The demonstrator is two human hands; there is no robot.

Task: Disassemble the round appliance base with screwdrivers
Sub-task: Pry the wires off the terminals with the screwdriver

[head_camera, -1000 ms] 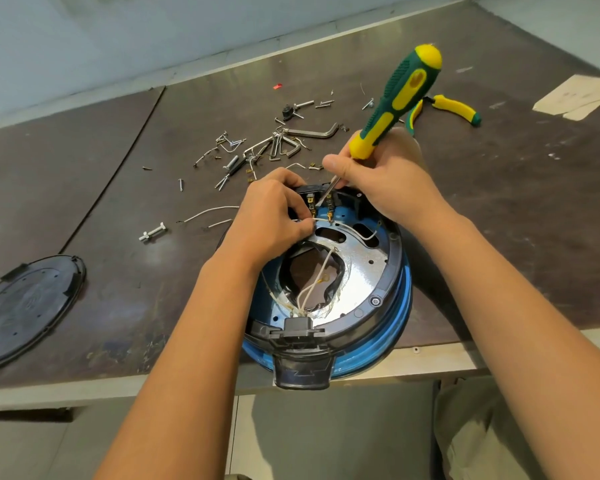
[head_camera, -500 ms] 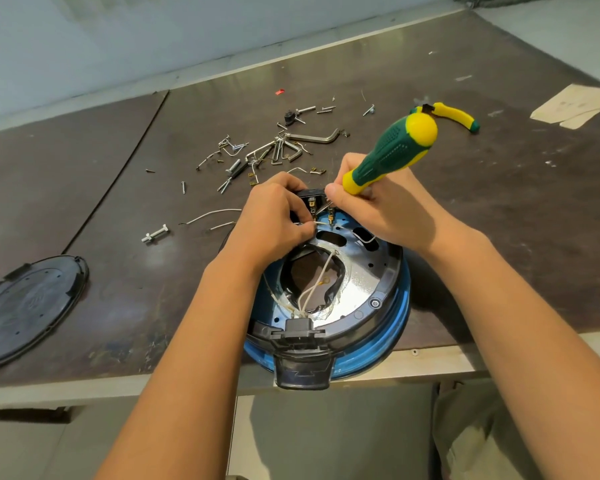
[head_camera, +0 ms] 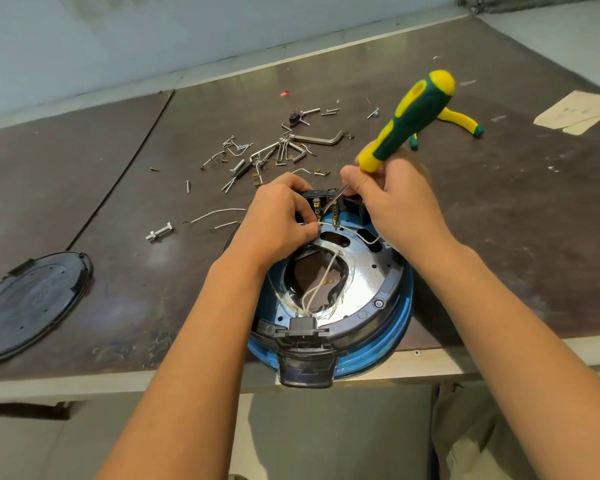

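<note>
The round appliance base (head_camera: 371, 306), blue-rimmed with a shiny metal plate and a black ring, lies open at the table's front edge. White wires (head_camera: 317, 285) run through its middle opening. My left hand (head_camera: 278, 220) pinches a white wire beside the brass terminals (head_camera: 317, 207) of the black connector block at the base's far side. My right hand (head_camera: 399, 206) grips the green and yellow screwdriver (head_camera: 409, 119), whose tip rests at those terminals.
The black round cover (head_camera: 32, 303) lies at the left front. Loose screws, hex keys and wire bits (head_camera: 284, 147) are scattered behind the base. Yellow-handled pliers (head_camera: 461, 123) lie at the back right, a paper scrap (head_camera: 575, 112) beyond them. A bolt (head_camera: 159, 232) sits at the left.
The screwdriver handle dropped lower and flatter half a second ago, and has now tilted back up. My left hand stays on the wire at the terminals.
</note>
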